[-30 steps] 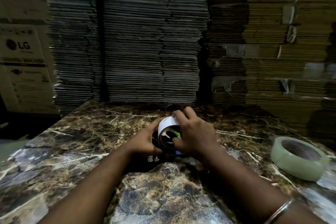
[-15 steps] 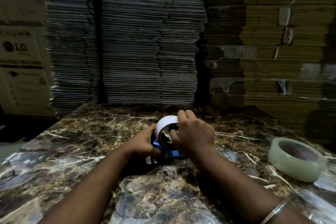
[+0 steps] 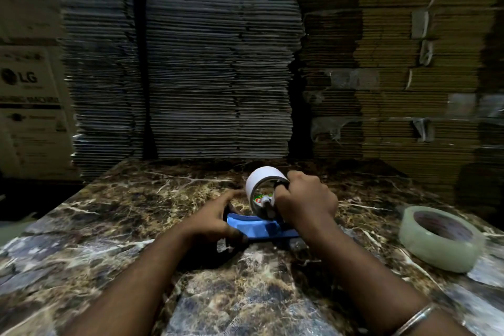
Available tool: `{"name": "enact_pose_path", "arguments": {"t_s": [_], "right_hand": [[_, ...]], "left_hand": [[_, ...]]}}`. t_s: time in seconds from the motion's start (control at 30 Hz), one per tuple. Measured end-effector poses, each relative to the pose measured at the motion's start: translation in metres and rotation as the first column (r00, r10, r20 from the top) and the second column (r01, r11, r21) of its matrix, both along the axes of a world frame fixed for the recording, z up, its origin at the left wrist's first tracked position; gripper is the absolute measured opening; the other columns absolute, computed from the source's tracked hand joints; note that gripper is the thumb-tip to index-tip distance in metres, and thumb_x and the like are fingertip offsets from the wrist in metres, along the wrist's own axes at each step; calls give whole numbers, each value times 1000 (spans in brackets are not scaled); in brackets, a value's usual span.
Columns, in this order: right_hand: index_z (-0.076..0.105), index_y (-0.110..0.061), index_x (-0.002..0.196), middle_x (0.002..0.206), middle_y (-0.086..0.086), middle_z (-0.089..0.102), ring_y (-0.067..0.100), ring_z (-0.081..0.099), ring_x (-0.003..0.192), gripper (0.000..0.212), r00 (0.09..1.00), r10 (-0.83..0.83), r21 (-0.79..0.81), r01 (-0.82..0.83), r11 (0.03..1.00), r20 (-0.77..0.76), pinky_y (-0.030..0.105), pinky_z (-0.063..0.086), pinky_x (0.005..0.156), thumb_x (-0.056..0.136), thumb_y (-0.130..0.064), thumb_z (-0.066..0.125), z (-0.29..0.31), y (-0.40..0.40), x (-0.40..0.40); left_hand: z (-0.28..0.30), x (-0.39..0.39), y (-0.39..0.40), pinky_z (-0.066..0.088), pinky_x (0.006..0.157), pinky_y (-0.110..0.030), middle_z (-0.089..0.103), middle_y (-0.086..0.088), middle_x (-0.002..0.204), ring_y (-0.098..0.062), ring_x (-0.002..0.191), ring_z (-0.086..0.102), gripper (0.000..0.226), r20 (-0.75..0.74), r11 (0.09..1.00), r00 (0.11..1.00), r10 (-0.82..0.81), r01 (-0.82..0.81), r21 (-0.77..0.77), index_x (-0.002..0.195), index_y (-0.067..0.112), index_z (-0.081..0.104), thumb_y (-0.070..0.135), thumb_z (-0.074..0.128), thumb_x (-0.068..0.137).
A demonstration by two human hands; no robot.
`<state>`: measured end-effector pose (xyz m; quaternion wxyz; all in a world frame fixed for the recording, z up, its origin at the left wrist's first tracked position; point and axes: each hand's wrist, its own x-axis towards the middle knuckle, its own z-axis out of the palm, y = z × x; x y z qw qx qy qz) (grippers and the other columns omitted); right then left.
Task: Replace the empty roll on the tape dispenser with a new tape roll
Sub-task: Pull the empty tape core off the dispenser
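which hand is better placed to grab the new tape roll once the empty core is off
Right, probably. The new tape roll lies on the marble table on the right hand side, apart from the work. The left hand grips the blue dispenser, steadying it, while the right pinches the white core.

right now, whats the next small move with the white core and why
Probably keep pulling the empty white core sideways off the blue dispenser. The right hand grips the core's rim, the left hand pins the dispenser on the table, and the new tape roll waits untouched.
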<state>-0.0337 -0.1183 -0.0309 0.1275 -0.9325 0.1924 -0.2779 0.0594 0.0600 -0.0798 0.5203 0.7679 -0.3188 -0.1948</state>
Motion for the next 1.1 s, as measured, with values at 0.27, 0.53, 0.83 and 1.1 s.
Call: {"name": "enact_pose_path", "arguments": {"t_s": [0.27, 0.53, 0.83, 1.1], "right_hand": [[65, -19, 102, 103, 10, 69, 34, 65, 98, 36, 998, -13, 86, 19, 996, -64, 34, 40, 69, 80, -41, 47, 0, -13, 4], [62, -16, 103, 98, 10, 61, 34, 58, 93, 31, 997, 7, 277, 13, 961, -71, 37, 40, 72, 86, -36, 44, -2, -11, 1], [55, -16, 60, 74, 7, 67, 31, 64, 79, 32, 983, 164, 435, -181, 882, 76, 35, 42, 62, 75, -43, 45, -14, -19, 10], [62, -12, 81, 78, 2, 65, 22, 60, 77, 6, 954, 201, 489, -287, 824, 221, 37, 50, 68, 80, -18, 62, -19, -23, 15]], "left_hand": [[3, -7, -1, 56, 75, -50, 57, -23, 114, -31, 87, 66, 84, -87, 998, 996, 16, -11, 60, 135, 23, 40, 0, 73, 61], [7, -11, -1, 54, 84, -55, 58, -18, 112, -32, 93, 66, 76, -78, 996, 997, 13, -6, 91, 128, 25, 43, 3, 74, 62], [14, -19, 0, 58, 70, -41, 63, -10, 92, -23, 74, 70, 78, -7, 989, 999, -36, 37, 146, 119, 20, 52, 25, 91, 51], [16, -20, -14, 46, 65, -38, 68, -17, 77, -28, 73, 61, 26, 55, 927, 954, 295, -271, -259, 80, 4, 63, 24, 50, 71]]}}
